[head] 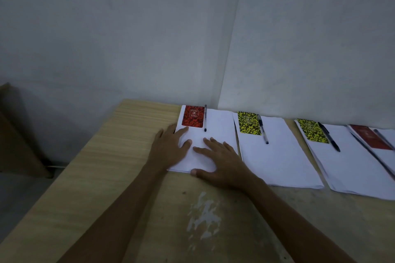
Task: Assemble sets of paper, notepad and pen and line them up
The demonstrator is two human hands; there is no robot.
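Several sets lie in a row along the wall. The leftmost white sheet (220, 126) carries a red notepad (193, 116) and a pen (205, 118) at its far end. My left hand (168, 147) rests flat on that sheet's left edge, fingers spread. Flat on its near part lies my right hand (220, 162), thumb at the front edge. Neither hand holds anything. To the right lie a sheet (277, 162) with a yellow notepad (249, 122) and pen (263, 129), then another yellow notepad (312, 130) with a pen (329, 136), then a red notepad (370, 136) cut by the frame.
The wooden table (96, 177) has a worn patch of white marks (203, 215) near me. Its left edge drops to the floor, where a brown board (12, 134) leans. A pale wall (149, 28) stands right behind the row.
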